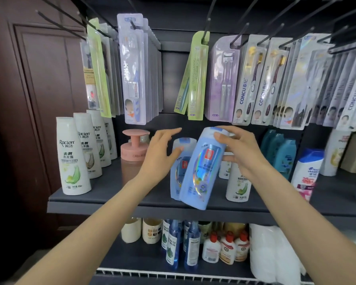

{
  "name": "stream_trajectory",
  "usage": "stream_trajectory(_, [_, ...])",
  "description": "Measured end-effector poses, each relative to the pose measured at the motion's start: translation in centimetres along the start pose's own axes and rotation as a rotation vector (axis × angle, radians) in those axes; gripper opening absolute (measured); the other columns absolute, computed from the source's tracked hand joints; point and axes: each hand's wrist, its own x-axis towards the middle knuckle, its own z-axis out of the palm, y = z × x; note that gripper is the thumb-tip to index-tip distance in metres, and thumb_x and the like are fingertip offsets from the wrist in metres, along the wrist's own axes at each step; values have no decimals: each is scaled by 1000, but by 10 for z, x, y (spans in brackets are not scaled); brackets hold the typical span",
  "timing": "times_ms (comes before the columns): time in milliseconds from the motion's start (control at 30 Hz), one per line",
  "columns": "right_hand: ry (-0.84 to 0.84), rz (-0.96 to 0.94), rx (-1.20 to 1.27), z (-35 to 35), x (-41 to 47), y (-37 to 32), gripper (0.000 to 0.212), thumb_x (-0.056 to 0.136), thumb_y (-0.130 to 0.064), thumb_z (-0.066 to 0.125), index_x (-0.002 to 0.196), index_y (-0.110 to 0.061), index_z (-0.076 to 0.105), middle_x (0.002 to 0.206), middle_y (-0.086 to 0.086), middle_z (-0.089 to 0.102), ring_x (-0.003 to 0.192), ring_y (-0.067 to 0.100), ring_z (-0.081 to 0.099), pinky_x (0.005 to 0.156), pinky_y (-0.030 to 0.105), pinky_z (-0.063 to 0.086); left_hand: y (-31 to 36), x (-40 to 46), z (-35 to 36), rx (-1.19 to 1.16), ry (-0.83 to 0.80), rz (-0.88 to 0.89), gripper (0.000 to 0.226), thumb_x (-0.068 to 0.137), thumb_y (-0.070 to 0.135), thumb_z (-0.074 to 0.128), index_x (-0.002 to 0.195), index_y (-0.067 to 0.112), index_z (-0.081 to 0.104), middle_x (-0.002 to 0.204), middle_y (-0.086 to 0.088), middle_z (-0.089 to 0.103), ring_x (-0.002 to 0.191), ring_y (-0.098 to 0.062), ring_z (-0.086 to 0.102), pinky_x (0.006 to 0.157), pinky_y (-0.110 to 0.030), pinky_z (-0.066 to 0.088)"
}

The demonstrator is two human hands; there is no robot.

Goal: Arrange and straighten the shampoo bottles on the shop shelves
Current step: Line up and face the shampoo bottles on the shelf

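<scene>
The right hand gripped the tilted light-blue shampoo bottle near its cap, above the shelf's front edge, while the left hand hovered relaxed and holding nothing beside a second blue bottle standing just behind. The glossy rigid plastic probably felt slick and fairly heavy, so a grasp around the waist looked safer. Two blue bottles showed, and four white Raclen bottles stood in a row at left.

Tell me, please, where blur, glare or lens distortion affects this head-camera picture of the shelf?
Head view: the wide lens bows the hanging toothbrush packs and the shelf edge; the right margin smears, blurring the white and blue bottle; rainbow glare streaks the label of the tilted blue bottle that the right hand grips; the left hand is sharp enough.
</scene>
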Motion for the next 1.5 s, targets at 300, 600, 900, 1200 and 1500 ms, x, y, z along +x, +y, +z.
stream_trajectory(300, [92, -21, 403, 21, -19, 5, 24, 90, -9, 60, 114, -9, 60, 95, 8, 61, 87, 22, 65, 56, 23, 53, 16, -19, -36, -168, -434, -131, 49, 75, 36, 76, 118, 38, 52, 104, 9, 68, 93, -4, 66, 82, -32, 55])
stream_trajectory(600, [-28, 67, 204, 27, -36, -2, 36, 87, -42, 61, 117, -24, 53, 115, 5, 59, 95, 27, 68, 85, 46, 55, 14, -42, -53, 487, -119, 182, 56, 78, 37, 71, 127, 31, 46, 100, 1, 62, 84, -20, 57, 65, -37, 49])
stream_trajectory(900, [65, 22, 456, 27, -40, 2, 26, 91, -7, 58, 116, -11, 53, 126, 17, 53, 107, 29, 62, 81, 39, 58, 10, -49, -56, 487, -141, 335, 61, 78, 29, 73, 133, 36, 47, 108, 7, 53, 93, -10, 51, 74, -20, 43])
stream_trajectory(1200, [-304, -62, 511, 5, -38, 17, 41, 82, -9, 57, 121, -21, 53, 115, 5, 67, 108, 23, 64, 89, 33, 54, 8, -56, -66, 312, -130, 253, 75, 68, 26, 82, 131, 43, 44, 124, 4, 46, 111, -1, 43, 93, -21, 39])
stream_trajectory(1500, [-201, -151, 343, 4, -39, 23, 38, 86, 0, 58, 116, -24, 57, 110, 13, 66, 109, 24, 63, 88, 34, 55, 2, -55, -63, 595, -20, 401, 80, 67, 24, 82, 133, 36, 39, 127, 1, 36, 108, -30, 49, 76, -42, 54])
